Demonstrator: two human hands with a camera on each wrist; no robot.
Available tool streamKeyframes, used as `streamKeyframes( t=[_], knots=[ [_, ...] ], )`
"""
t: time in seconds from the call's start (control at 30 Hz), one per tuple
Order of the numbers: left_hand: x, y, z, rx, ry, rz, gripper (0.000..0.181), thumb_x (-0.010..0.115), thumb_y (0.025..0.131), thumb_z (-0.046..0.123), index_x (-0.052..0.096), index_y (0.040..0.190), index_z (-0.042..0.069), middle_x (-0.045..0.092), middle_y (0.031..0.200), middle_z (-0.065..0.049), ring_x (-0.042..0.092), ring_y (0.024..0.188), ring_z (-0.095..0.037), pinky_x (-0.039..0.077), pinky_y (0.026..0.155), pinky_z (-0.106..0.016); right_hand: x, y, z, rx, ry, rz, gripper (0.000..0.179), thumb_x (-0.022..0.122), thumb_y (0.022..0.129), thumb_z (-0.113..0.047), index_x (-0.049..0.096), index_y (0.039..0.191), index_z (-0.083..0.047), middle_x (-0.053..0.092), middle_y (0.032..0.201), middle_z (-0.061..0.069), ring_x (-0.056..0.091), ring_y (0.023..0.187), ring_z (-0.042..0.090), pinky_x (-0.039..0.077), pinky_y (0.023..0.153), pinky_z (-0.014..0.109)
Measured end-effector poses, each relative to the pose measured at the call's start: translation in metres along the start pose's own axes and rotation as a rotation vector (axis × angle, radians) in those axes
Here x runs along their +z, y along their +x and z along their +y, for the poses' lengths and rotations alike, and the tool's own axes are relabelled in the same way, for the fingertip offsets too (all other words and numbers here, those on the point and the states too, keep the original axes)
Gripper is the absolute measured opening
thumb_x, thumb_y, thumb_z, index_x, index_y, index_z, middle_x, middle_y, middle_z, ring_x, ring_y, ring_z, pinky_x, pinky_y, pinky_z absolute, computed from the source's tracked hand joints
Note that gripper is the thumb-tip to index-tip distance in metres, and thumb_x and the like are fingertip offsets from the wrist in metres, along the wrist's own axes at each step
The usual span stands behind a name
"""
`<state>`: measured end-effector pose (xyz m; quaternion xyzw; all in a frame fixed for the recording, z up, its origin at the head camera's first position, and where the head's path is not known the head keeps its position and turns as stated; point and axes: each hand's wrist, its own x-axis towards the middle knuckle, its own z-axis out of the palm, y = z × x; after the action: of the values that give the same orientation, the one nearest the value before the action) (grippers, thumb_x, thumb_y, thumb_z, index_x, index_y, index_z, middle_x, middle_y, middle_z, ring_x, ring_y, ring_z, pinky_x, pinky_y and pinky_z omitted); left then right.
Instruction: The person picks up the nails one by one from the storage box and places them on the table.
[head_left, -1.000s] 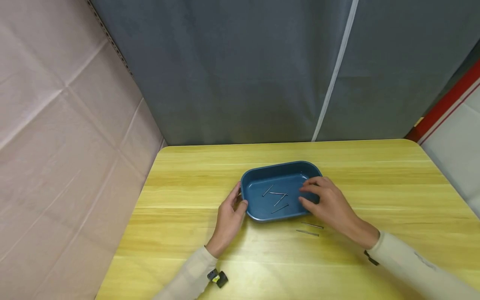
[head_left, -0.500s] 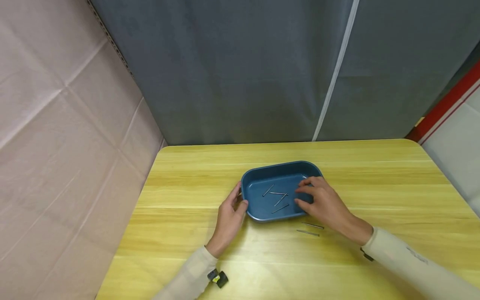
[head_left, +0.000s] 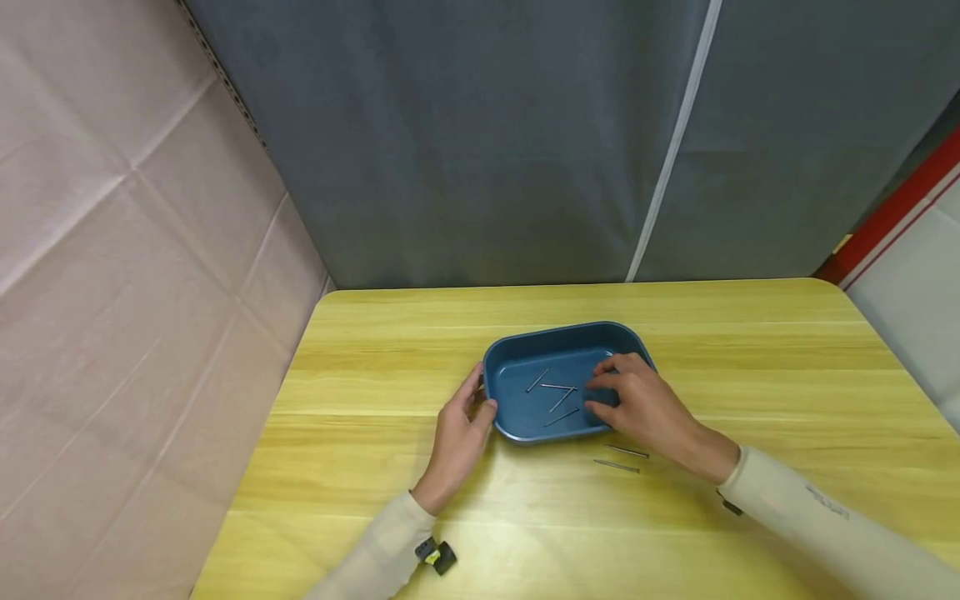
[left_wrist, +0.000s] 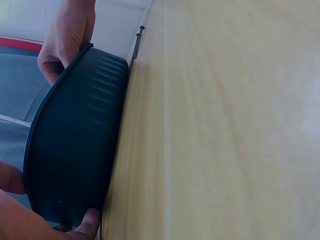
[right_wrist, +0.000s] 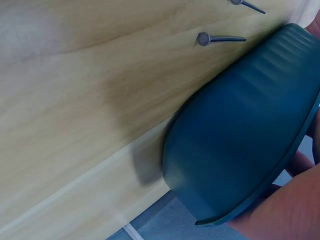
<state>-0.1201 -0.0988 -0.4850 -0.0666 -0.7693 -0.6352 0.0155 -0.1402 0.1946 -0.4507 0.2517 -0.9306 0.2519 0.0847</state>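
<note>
A blue rectangular tray [head_left: 566,340] stands on the table, with several loose nails [head_left: 561,400] on its floor. My left hand [head_left: 459,433] holds the tray's left end, thumb at the near corner and fingers along the side, as the left wrist view also shows on the tray wall [left_wrist: 75,140]. Over the tray's right part hangs my right hand [head_left: 647,408], fingers bent and parted from the thumb, with no nail visible between them. Two more nails lie on the table in front of the tray, one nearer [head_left: 617,466] and one farther [head_left: 627,451].
The yellow wooden table [head_left: 390,358] ends at a dark grey curtain [head_left: 480,167] behind. A pale cloth wall [head_left: 150,333] borders the left, and a red and white panel [head_left: 900,208] stands at the right.
My right hand has shifted a little left, farther over the tray. The left hand, the tray and the nails look nearly unmoved.
</note>
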Motion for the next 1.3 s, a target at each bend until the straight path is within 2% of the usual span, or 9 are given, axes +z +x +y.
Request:
streamKeyframes(
  t=[0.3,0.6,1.03,1.3],
  knots=[
    [-0.001,-0.001,-0.001,-0.001,0.011,-0.003,0.064,0.057,0.109,0.003,0.037,0.17,-0.001,0.055,0.162,-0.021,0.055,0.149,-0.036,0.043,0.126,-0.051,0.001,0.007,-0.001,-0.021,-0.015,-0.028,0.018,0.094,0.087,-0.01,0.088,0.102,-0.004,0.076,0.115,0.014,0.063,0.112,0.036,0.059,0.094,0.055],
    [-0.003,-0.001,-0.002,0.0,0.021,0.0,0.064,0.056,0.109,0.001,0.037,0.17,-0.001,0.055,0.161,-0.021,0.056,0.147,-0.038,0.045,0.125,-0.053,0.006,0.017,-0.003,0.005,-0.004,-0.077,0.017,0.093,0.087,-0.01,0.088,0.103,-0.005,0.075,0.113,0.012,0.063,0.109,0.033,0.059,0.093,0.052],
    [-0.001,0.0,-0.001,-0.004,0.013,0.003,0.063,0.057,0.109,0.001,0.038,0.169,0.0,0.056,0.16,-0.022,0.055,0.148,-0.039,0.043,0.126,-0.054,0.011,0.029,0.002,-0.043,-0.042,-0.094,0.014,0.091,0.088,-0.007,0.088,0.102,-0.004,0.076,0.11,0.013,0.064,0.107,0.035,0.058,0.093,0.054],
    [-0.001,0.0,-0.001,-0.002,0.015,0.003,0.063,0.058,0.109,0.002,0.038,0.169,0.001,0.056,0.16,-0.022,0.056,0.148,-0.038,0.043,0.126,-0.053,0.014,0.036,0.006,-0.041,-0.049,-0.104,0.012,0.09,0.089,-0.005,0.087,0.101,-0.004,0.077,0.109,0.013,0.065,0.106,0.037,0.059,0.092,0.055]
  ],
)
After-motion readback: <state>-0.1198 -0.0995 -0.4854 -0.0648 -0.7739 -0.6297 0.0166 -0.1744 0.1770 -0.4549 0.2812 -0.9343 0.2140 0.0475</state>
